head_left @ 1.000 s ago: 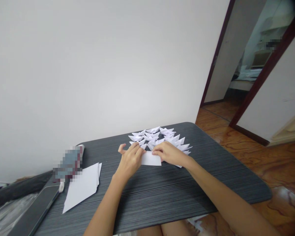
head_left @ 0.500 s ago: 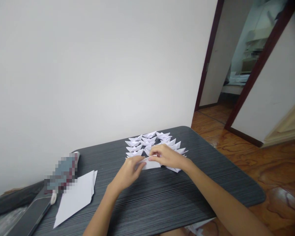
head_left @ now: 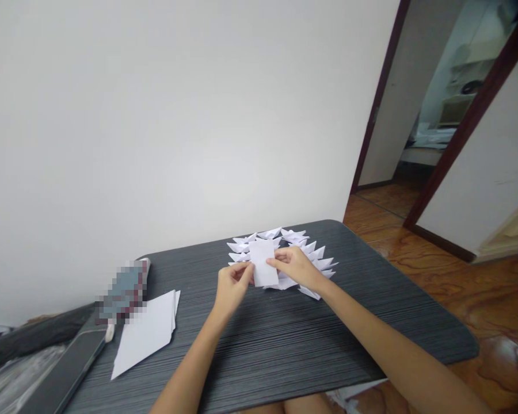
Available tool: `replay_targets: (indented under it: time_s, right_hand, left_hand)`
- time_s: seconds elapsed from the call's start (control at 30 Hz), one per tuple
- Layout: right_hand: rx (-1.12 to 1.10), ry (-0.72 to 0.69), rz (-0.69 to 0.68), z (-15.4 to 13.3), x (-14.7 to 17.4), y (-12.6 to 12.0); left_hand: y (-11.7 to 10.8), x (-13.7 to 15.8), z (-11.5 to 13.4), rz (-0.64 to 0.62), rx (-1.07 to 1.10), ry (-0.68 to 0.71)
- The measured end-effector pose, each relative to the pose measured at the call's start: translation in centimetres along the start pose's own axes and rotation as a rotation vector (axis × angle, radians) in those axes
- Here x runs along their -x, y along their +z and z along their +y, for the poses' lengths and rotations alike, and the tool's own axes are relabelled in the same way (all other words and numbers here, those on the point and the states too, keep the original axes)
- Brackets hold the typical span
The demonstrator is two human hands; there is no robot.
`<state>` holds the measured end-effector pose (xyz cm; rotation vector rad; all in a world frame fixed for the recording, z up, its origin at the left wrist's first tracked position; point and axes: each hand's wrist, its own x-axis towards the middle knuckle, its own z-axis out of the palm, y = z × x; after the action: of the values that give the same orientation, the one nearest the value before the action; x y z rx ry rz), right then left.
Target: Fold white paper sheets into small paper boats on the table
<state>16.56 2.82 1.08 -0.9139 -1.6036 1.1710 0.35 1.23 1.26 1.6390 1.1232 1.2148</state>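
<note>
A small folded sheet of white paper (head_left: 262, 261) is held upright above the dark table, its long sides vertical. My left hand (head_left: 233, 284) pinches its lower left edge between thumb and fingers. From the other side, my right hand (head_left: 294, 265) grips the right edge, the thumb lying across the front face. Behind and around the sheet stand several folded white paper boats (head_left: 314, 251) in rows, some of them partly hidden by the paper and my hands.
A stack of white paper (head_left: 149, 330) lies on the left of the dark table (head_left: 250, 351). Beside it are a blurred-out package (head_left: 123, 293) and a long grey object (head_left: 64, 374). A white wall rises behind the table; a doorway (head_left: 414, 115) opens at the right.
The folded paper was low and flat with its long side across; now it is turned upright and raised, its face towards me. Both hands still hold it. The view has shifted slightly.
</note>
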Motion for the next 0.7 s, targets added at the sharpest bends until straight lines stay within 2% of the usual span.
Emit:
replay_targets:
  time_s: [0.13, 0.23, 0.4, 0.5, 0.6, 0.7]
  right_hand:
    - [-0.099, 0.057, -0.022, -0.47, 0.23, -0.25]
    - [-0.191, 0.024, -0.053, -0.51, 0.32, -0.29]
    - [-0.304, -0.002, -0.139, 0.04, 0.25, -0.32]
    - [-0.294, -0.014, -0.130, 0.02, 0.33, -0.28]
    - [-0.198, -0.043, -0.090, -0.37, 0.44, -0.36]
    - [-0.116, -0.065, -0.096, -0.82, 0.46, -0.72]
  left_hand:
    - [-0.13, -0.02, 0.19, 0.041, 0.133, -0.004]
    - [-0.19, 0.01, 0.05, 0.065, 0.242, 0.005]
    - [-0.34, -0.02, -0.33, 0.016, 0.453, -0.014]
    - [-0.41, 0.00, -0.23, -0.024, 0.535, -0.034]
    - [-0.43, 0.02, 0.08, -0.058, 0.546, -0.042]
    - [-0.48, -0.01, 0.32, -0.041, 0.414, -0.019]
